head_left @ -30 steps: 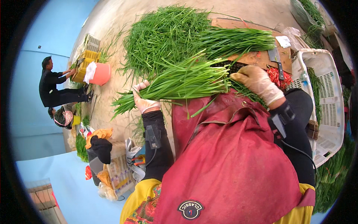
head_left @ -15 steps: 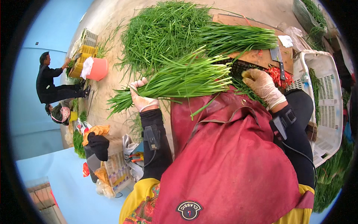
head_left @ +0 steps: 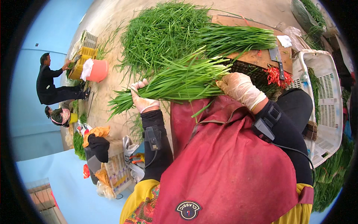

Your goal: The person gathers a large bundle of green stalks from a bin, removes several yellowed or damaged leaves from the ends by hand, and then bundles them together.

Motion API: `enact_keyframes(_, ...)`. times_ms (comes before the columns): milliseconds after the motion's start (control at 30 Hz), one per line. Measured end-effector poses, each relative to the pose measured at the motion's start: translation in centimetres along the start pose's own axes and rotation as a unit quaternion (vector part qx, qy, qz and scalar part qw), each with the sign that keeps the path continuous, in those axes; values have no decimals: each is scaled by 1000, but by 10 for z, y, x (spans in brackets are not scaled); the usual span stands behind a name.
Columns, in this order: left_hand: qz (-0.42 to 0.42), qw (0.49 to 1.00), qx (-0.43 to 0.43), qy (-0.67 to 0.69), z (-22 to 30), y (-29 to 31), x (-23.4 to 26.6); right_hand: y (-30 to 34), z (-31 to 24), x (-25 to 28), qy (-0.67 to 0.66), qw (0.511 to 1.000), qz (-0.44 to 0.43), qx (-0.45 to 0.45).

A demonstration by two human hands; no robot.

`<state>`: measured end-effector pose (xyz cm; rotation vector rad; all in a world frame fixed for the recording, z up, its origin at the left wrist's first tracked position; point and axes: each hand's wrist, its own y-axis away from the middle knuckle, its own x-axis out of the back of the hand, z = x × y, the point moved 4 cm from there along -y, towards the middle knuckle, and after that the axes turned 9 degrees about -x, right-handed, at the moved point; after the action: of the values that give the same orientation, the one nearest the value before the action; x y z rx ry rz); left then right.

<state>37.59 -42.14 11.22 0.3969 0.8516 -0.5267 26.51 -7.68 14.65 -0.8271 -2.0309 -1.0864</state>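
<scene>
A bunch of garlic chives (head_left: 179,83) lies crosswise over my lap, pale stem ends to the right and leaf tips to the left. My gloved left hand (head_left: 141,98) is closed round its leafy end, with the thumb up. At the stem ends, my gloved right hand (head_left: 240,89) has its fingers curled against the chives in a pinch; its fingertips are partly hidden. A second bunch of chives (head_left: 238,38) rests on a wooden board (head_left: 257,58) beyond. Both hands are above a dark red apron (head_left: 227,164).
A large heap of loose chives (head_left: 164,33) covers the floor ahead. A knife (head_left: 276,59) and red ties (head_left: 275,77) lie at the board's right. A white plastic basket (head_left: 322,108) stands at my right. Far left, a person in black (head_left: 52,80) works by yellow crates (head_left: 82,61).
My right hand has moved left from beside the dark crate to the stem ends of the bunch. Loose green bits near it have shifted. My left hand keeps its hold.
</scene>
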Motion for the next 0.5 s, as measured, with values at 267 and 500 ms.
enact_keyframes(267,-5,1000,-3,-4,-3,-3,0,-1,2,-22,-145,960,152,184)
enact_keyframes(500,-25,1000,-1,-13,-4,2,-5,-11,-2,-34,-157,978,-68,117)
